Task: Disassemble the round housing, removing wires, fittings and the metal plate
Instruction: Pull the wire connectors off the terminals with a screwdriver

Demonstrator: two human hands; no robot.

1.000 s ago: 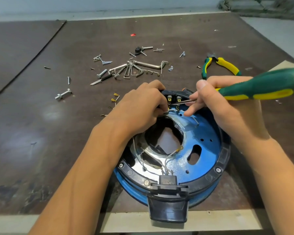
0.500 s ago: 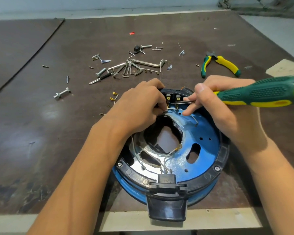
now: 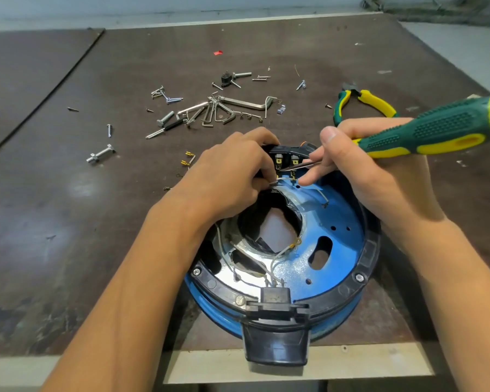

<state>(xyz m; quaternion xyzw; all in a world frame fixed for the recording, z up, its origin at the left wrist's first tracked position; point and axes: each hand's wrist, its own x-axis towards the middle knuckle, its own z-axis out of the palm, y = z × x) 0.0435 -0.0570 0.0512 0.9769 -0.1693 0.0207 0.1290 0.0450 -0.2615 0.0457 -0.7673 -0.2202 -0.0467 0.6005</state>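
Head view — round housing [image 3: 343,290] holding wires [image 3: 280,252], metal plate [image 3: 343,250]

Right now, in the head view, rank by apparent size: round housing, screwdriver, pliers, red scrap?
1. round housing
2. screwdriver, nearer the camera and cropped
3. pliers, partly hidden behind the right hand
4. red scrap

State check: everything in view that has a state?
round housing: face up on table, rim screws in.
white wire: pinched by left hand, end at terminal block.
screwdriver: gripped by right hand, tip at terminal block.
pliers: lying on table, unheld.
hex keys: loose on table.
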